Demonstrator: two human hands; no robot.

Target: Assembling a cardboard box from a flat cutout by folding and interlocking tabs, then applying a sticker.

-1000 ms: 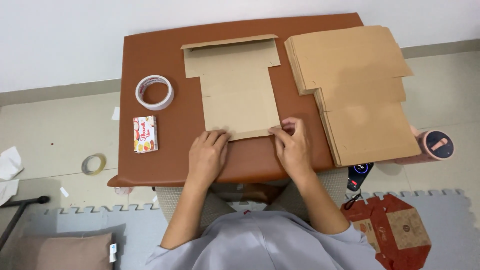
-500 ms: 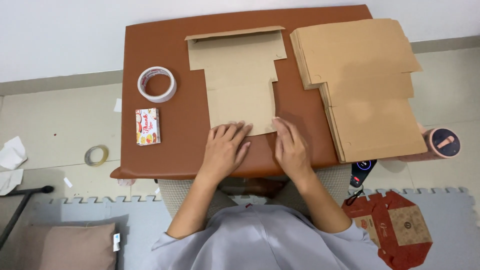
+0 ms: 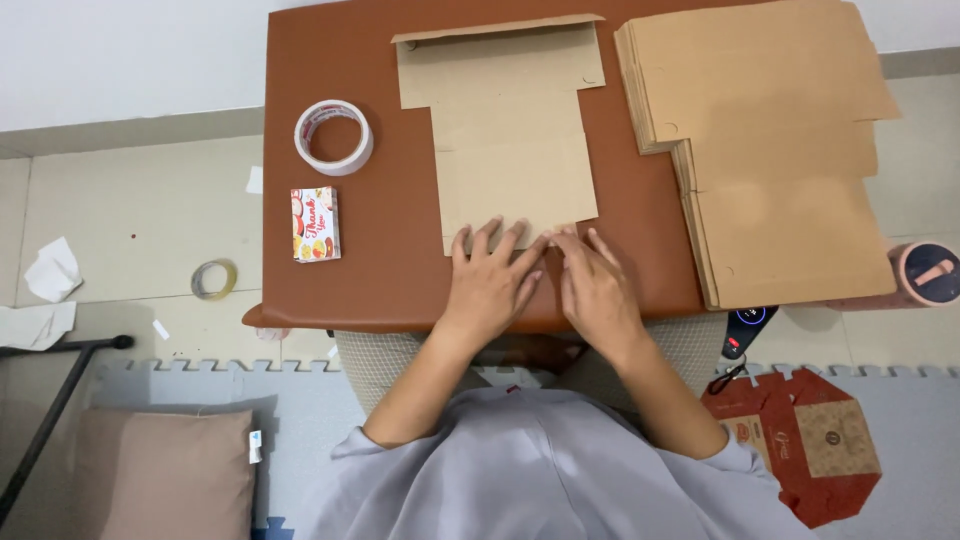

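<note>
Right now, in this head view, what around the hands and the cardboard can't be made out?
- Near edge of the flat cardboard blank: covered by the left hand and right hand.
- Stack of cardboard blanks: top cut off by the picture's edge; sheet count too fine to tell.
- Small dark device: partly hidden under the brown table.
- Pink cylinder: cut off at the right edge.

A home floor: foam puzzle mats (image 3: 200,385), cushion (image 3: 150,470), low table (image 3: 400,280).
</note>
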